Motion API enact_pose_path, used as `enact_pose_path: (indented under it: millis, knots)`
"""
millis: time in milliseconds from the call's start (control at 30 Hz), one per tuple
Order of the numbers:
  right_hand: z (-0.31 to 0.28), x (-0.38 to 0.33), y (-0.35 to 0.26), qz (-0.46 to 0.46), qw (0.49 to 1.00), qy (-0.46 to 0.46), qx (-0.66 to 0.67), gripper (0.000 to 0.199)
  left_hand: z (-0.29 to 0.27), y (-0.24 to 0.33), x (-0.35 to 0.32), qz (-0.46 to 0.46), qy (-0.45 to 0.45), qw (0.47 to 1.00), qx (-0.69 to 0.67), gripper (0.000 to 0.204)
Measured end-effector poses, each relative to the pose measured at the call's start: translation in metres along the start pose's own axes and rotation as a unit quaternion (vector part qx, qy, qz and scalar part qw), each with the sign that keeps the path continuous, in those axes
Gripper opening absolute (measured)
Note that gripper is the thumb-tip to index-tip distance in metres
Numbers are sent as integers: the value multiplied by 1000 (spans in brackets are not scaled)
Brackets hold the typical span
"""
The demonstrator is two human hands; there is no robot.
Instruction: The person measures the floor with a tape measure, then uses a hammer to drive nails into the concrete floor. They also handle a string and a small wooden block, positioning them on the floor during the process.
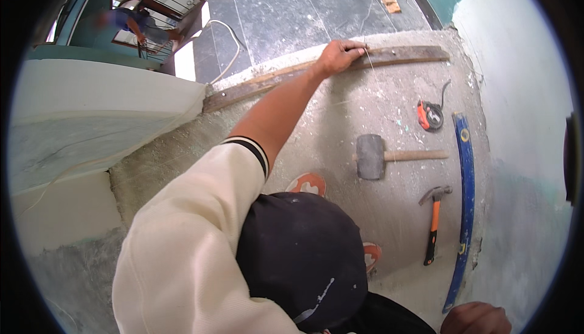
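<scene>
The wooden plank (395, 56) lies at 12 o'clock from you, its long axis nearly 9-to-3. Your left hand (338, 56) is far nearer and clasps its middle, fingers curled over the far edge. Your right hand (477, 320) sits at 5 o'clock beside the blue level (466, 194); I can't tell its grip.

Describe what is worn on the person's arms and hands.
The left arm's sleeve is cream and loose, ending in a black-and-white striped cuff; the left hand is ungloved. The right hand is ungloved too, its sleeve out of view.
</scene>
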State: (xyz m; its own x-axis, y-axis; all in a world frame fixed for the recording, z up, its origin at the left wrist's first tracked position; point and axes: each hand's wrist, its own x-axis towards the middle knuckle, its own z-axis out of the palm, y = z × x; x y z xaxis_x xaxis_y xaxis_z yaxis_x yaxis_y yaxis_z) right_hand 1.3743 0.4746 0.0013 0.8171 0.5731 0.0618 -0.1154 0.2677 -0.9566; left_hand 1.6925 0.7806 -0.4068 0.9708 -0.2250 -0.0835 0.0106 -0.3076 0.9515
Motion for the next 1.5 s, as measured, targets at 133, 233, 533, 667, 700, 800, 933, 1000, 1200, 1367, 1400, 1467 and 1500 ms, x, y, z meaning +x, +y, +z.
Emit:
enact_pose_path:
  millis: [133,233,533,667,700,800,933,1000,1200,1367,1400,1467,1500]
  knots:
    - [13,-2,8,-4,998,65,11,28,4,6,-1,-4,4,1000,1,29]
    - [11,3,11,-23,999,48,-1,41,6,6,-2,-21,9,1000,22,30]
    - [12,0,13,-16,997,72,-9,42,3,6,-2,-30,17,998,49,34]
    - [8,5,14,-26,999,39,-25,41,3,7,-1,-32,12,999,29,36]
    - [8,5,17,-57,997,45,-5,40,4,6,-1,-22,10,1000,20,36]
    - [15,3,19,-59,992,107,8,42,13,10,4,-21,8,999,31,37]
    - [24,4,7,63,985,155,-44,46,0,8,-7,-21,23,997,67,38]
    - [26,4,7,58,983,163,-59,46,5,15,-9,-29,29,997,69,38]
    - [18,6,23,-89,990,99,-42,49,7,5,1,0,22,999,34,37]
    - [27,4,7,63,984,152,-70,50,4,5,-4,-28,25,998,58,35]
    - [26,4,11,41,987,146,-55,51,-1,4,-8,-29,25,997,64,34]
    - [26,3,14,-7,989,141,-40,52,4,7,-3,-20,22,998,57,34]
    - [27,1,12,4,988,145,-44,51,6,8,-1,-16,21,998,49,34]
